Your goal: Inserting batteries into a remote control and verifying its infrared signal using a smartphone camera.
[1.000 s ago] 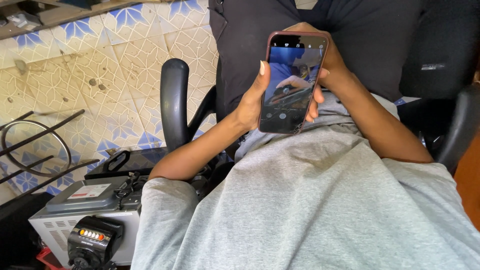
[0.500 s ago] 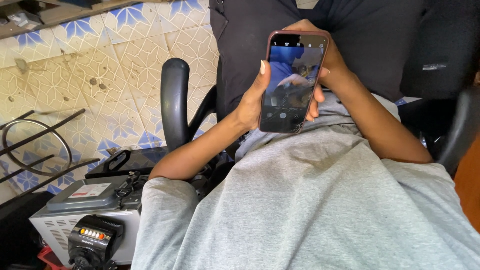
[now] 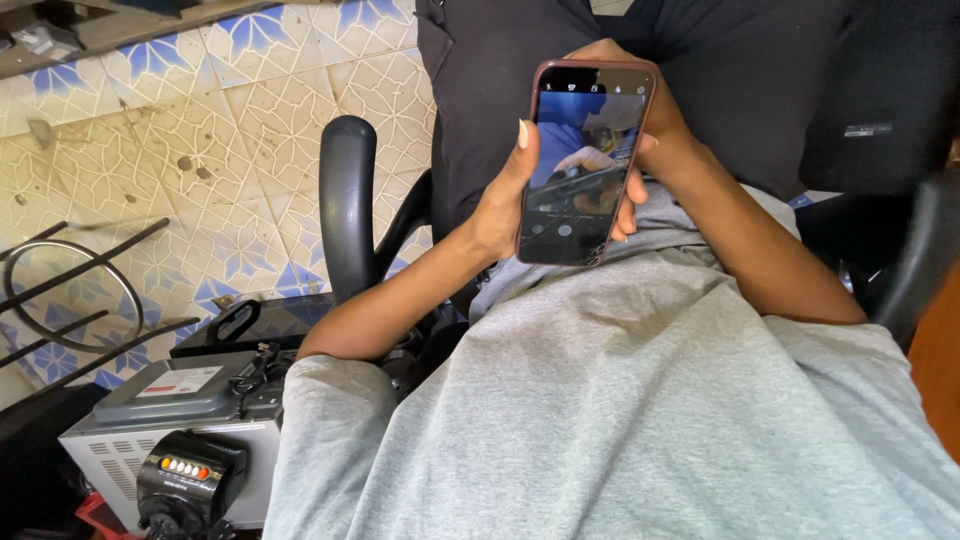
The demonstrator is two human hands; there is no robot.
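A smartphone [image 3: 585, 160] in a dark red case stands upright in front of me, its lit screen showing a moving picture. My left hand [image 3: 500, 205] grips its left edge, thumb along the side. Behind the phone, my right hand [image 3: 655, 130] wraps the back and right edge, fingertips showing at the lower right. Both forearms rest over my grey shirt [image 3: 640, 420].
I sit in a black office chair; its left armrest [image 3: 347, 200] rises beside my left arm and the right armrest [image 3: 915, 260] is at the far right. A grey metal device [image 3: 170, 420] with cables and a black knobbed unit [image 3: 190, 478] stand low left. Patterned floor tiles [image 3: 200, 170] lie beyond.
The picture on the phone's screen has changed. Hands and phone have stayed in place.
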